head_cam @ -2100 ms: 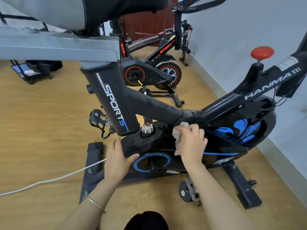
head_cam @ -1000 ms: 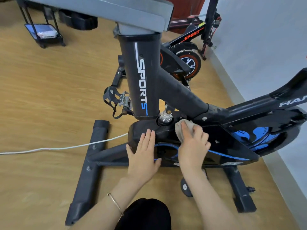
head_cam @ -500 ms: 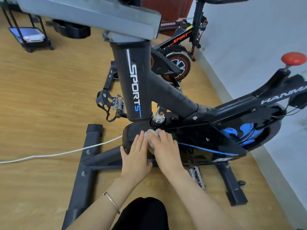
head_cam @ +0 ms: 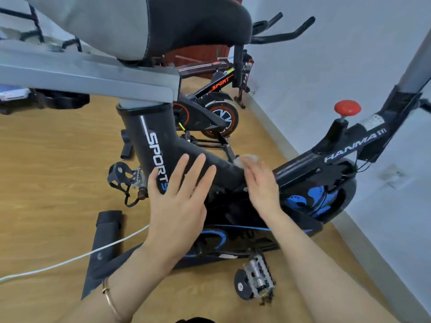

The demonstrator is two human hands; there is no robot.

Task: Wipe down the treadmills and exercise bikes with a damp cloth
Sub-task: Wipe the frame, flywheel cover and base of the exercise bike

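Cloth (head_cam: pixel 247 159) — higher now, against bike frame (head_cam: pixel 222 169)

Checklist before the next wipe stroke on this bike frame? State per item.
1. Cloth against the bike frame: ok, it sits at the sloping tube.
2. Right hand grip on the cloth: cannot tell, blurred.
3. Left hand free: ok, fingers spread, holding nothing.
4. Cloth damp: cannot tell.
5. White cable off the wipe path: ok, down on the floor.
6. Near pedal clear of the arms: ok, below the right forearm.
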